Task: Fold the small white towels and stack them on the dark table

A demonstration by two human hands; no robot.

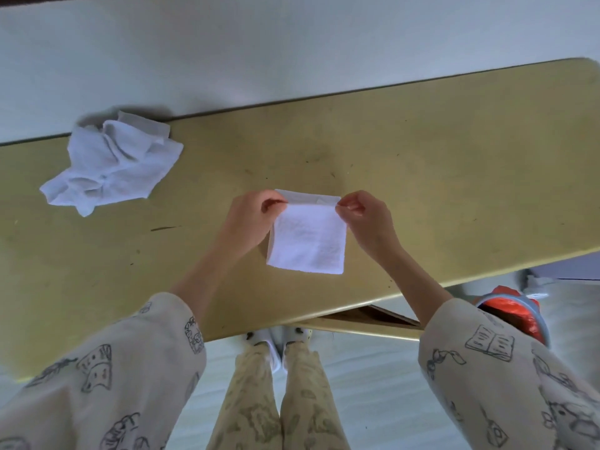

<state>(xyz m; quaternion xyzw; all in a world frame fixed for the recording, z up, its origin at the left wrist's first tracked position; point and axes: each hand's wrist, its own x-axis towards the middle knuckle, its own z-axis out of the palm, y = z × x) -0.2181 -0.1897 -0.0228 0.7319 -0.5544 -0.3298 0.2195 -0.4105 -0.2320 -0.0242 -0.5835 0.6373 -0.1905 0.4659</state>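
A small white towel [306, 237], folded to a near square, lies at the middle of the olive-yellow table [438, 164]. My left hand [250, 222] pinches its far left corner. My right hand [365, 219] pinches the far right corner. Both hands hold the top layer's far edge a little short of the lower layer's edge, so a strip of the lower layer shows beyond it. A crumpled heap of white towels [110, 162] lies at the far left of the table, apart from both hands.
A pale wall or surface [259, 43] runs along the table's far edge. The table's near edge slants across in front of my legs and white shoes [279, 342]. A red and blue object [516, 311] sits on the floor at the right, below the table's edge.
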